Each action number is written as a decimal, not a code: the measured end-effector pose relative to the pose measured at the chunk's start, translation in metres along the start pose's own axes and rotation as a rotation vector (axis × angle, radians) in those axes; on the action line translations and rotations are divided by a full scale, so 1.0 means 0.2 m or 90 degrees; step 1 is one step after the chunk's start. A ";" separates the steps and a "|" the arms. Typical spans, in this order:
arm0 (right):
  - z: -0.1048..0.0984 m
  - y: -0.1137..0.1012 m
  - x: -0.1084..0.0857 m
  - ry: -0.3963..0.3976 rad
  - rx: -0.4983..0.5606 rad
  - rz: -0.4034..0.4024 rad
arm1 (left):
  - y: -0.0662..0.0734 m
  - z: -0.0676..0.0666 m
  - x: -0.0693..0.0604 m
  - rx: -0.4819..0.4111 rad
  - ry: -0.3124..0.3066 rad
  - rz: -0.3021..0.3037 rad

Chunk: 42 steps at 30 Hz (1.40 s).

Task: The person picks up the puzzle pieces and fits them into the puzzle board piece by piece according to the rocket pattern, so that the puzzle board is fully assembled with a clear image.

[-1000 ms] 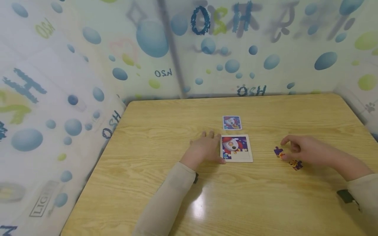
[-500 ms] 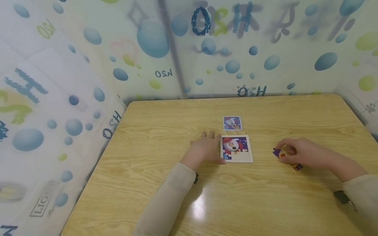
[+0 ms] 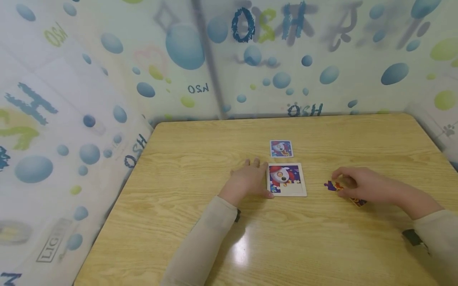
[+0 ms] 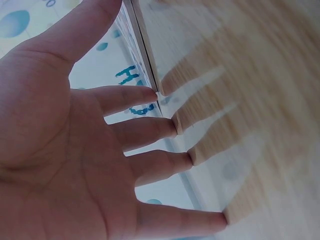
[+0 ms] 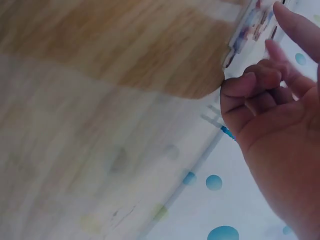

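Note:
In the head view my left hand (image 3: 248, 180) lies spread at the left edge of a white-framed jigsaw puzzle (image 3: 303, 186), its thumb at the frame's lower left corner. The left wrist view shows straight fingers with tips on the tabletop. The puzzle pictures a white and red character; a pale gap shows at its lower right. To the right, my right hand (image 3: 368, 186) pinches a purple and orange puzzle piece (image 3: 332, 185) between thumb and index finger, low over the table. Another puzzle piece (image 3: 359, 202) lies partly hidden under that hand. The other right fingers are curled in the right wrist view.
A small picture card (image 3: 281, 149) with a similar character lies just behind the puzzle. The wooden table (image 3: 200, 151) meets a wall (image 3: 250, 71) printed with blue bubbles at the back, and another patterned wall stands at left.
My right hand has closed its thumb and index finger on the puzzle piece, which has turned and shifted slightly left. The left hand and the framed puzzle stay in place.

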State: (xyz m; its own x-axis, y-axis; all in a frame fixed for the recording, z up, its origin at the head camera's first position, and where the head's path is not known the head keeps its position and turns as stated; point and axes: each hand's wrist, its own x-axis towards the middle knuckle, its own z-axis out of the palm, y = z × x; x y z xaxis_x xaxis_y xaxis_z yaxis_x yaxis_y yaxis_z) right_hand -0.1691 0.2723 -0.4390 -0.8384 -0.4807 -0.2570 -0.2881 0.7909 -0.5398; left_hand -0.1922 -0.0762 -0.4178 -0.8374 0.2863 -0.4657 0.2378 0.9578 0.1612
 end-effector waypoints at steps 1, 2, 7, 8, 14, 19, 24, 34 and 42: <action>0.00 0.01 0.00 0.008 -0.007 0.002 | 0.00 0.00 0.00 -0.001 0.000 0.000; 0.00 0.01 0.00 0.011 -0.008 0.008 | 0.00 0.00 0.00 -0.002 0.000 0.001; 0.01 0.02 0.00 0.016 0.003 0.032 | -0.01 0.00 0.00 -0.010 0.004 0.004; 0.01 0.02 0.01 0.015 0.005 0.034 | -0.01 0.00 0.00 -0.012 0.005 0.005; 0.01 0.03 0.01 0.016 0.015 0.014 | -0.01 0.01 0.00 -0.011 0.004 0.006; 0.02 0.05 0.01 0.027 0.013 0.001 | -0.01 0.00 0.00 -0.016 0.006 0.007; 0.03 0.06 0.01 0.027 0.011 -0.024 | -0.01 0.01 0.00 -0.018 0.006 0.008; 0.02 0.05 0.00 0.022 0.008 -0.042 | -0.01 0.01 0.00 -0.017 0.004 0.009; 0.03 0.05 0.00 0.024 0.018 -0.033 | -0.01 0.00 0.00 -0.016 0.002 0.006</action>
State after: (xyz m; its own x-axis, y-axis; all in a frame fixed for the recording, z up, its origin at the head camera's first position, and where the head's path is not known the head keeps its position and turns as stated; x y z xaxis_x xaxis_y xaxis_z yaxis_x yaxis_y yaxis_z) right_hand -0.1691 0.2776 -0.4480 -0.8393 -0.5063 -0.1979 -0.3192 0.7537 -0.5745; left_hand -0.1921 -0.0776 -0.4174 -0.8368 0.2956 -0.4609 0.2336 0.9540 0.1878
